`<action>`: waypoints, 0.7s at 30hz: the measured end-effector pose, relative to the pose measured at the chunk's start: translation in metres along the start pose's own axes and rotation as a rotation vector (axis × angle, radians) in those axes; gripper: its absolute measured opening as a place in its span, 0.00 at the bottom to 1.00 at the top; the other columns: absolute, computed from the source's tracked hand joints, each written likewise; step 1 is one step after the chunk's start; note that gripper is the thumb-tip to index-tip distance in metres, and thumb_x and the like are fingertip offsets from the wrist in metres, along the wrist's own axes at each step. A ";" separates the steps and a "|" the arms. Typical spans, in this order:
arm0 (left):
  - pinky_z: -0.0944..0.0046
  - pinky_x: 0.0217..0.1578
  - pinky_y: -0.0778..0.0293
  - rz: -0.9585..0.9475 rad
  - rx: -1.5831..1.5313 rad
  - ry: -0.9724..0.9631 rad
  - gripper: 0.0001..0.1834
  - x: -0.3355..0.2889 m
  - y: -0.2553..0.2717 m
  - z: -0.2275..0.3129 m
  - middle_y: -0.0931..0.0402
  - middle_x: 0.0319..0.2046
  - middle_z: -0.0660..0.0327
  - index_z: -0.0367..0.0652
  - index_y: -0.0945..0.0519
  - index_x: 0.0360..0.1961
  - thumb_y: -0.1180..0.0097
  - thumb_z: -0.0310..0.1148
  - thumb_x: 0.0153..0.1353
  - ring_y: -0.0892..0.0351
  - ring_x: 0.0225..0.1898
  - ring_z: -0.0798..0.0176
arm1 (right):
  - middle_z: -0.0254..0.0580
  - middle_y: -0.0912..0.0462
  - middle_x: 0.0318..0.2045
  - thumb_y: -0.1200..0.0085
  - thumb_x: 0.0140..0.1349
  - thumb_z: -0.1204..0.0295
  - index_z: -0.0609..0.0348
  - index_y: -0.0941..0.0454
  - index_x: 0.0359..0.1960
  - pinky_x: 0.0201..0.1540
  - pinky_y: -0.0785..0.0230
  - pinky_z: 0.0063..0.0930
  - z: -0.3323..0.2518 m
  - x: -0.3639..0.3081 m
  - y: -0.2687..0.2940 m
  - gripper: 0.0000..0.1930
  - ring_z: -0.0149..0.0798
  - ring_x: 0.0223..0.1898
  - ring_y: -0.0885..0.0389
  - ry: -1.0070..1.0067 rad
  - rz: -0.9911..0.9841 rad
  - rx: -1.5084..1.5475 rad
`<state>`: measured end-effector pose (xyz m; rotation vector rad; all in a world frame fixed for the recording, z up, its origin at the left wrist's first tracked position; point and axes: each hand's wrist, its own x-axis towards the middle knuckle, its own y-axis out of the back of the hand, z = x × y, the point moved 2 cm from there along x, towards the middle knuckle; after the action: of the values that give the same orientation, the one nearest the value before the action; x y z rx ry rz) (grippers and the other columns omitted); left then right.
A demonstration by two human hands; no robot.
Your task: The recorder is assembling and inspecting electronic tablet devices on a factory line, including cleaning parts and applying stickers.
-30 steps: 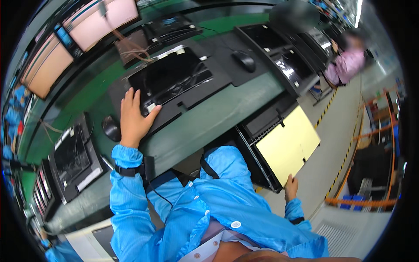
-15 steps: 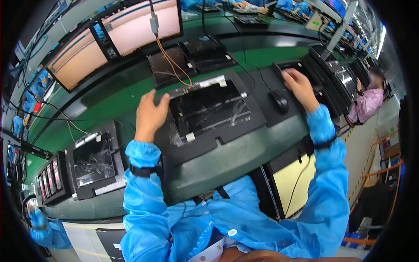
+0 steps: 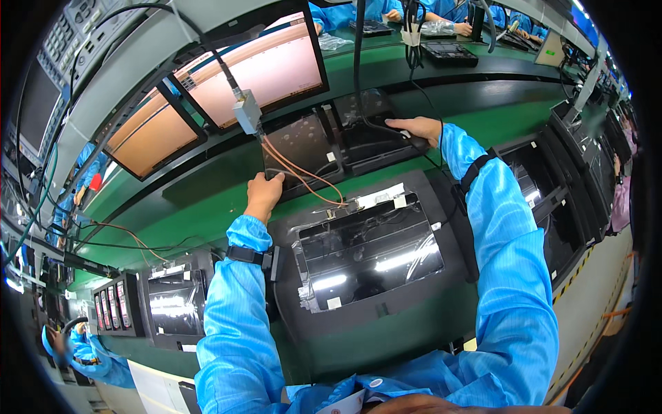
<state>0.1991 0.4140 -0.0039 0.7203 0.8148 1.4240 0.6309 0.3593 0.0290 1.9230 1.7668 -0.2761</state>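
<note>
At the back of the bench lies a wide black tray bearing two dark glossy panels, a left panel (image 3: pixel 300 138) and a right panel (image 3: pixel 362 114). My left hand (image 3: pixel 263 198) grips the tray's near left corner, its fingers partly hidden. At the tray's right end, my right hand (image 3: pixel 422 129) is closed with the thumb on top and the other fingers out of sight. Between my forearms, a black display panel (image 3: pixel 372 255) with silver tape and white labels sits on a dark fixture (image 3: pixel 345 324). Orange wires (image 3: pixel 300 176) run to its upper edge from a grey connector box (image 3: pixel 247 114).
Two lit monitors (image 3: pixel 252 69) stand behind the bench. A second panel (image 3: pixel 176 303) lies on a fixture at left beside a black box (image 3: pixel 117 307) with several slots. Stacked black trays (image 3: pixel 552 200) stand at right. Cables hang overhead; co-workers in blue (image 3: pixel 89 352) sit around.
Both hands have moved away from beside the display panel, forward to the tray at the back, and closed on its ends. The whole view has shifted forward.
</note>
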 end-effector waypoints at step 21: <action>0.63 0.58 0.31 -0.133 -0.990 -0.396 0.19 -0.230 0.097 0.010 0.19 0.49 0.58 0.35 0.21 0.57 0.44 0.37 0.72 0.22 0.52 0.63 | 0.41 0.12 0.43 0.36 0.67 0.68 0.62 0.18 0.50 0.47 0.18 0.34 0.220 -0.372 0.102 0.14 0.37 0.41 0.12 0.711 0.903 1.091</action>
<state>0.1590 0.1881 0.0952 0.1494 -0.1843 1.2949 0.7219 -0.0746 0.0424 3.7271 0.8172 -0.2465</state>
